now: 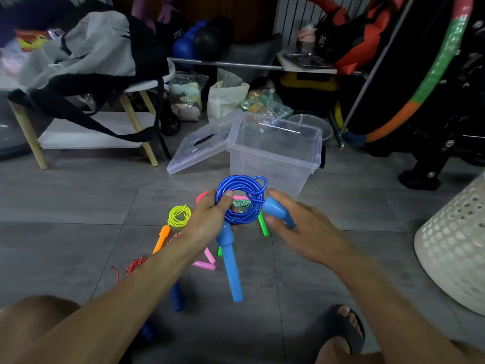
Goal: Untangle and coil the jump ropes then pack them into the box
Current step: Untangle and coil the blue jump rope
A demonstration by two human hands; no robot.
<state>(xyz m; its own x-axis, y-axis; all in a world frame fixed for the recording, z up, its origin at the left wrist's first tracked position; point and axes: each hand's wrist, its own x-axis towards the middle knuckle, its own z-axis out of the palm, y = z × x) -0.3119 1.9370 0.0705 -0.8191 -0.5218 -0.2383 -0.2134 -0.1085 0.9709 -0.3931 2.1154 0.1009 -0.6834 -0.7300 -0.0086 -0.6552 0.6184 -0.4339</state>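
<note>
Blue rope coiled in hand

Left hand (210,214) clamps the blue rope coil (240,199); right hand (296,224) beside it pinches a blue handle (278,210).

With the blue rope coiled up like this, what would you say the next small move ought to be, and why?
Probably wrap the handle in the right hand around the blue rope to secure the coil. The left hand pinches the loops together, the other handle hangs free below, and the open box just behind is not yet holding any rope.
</note>
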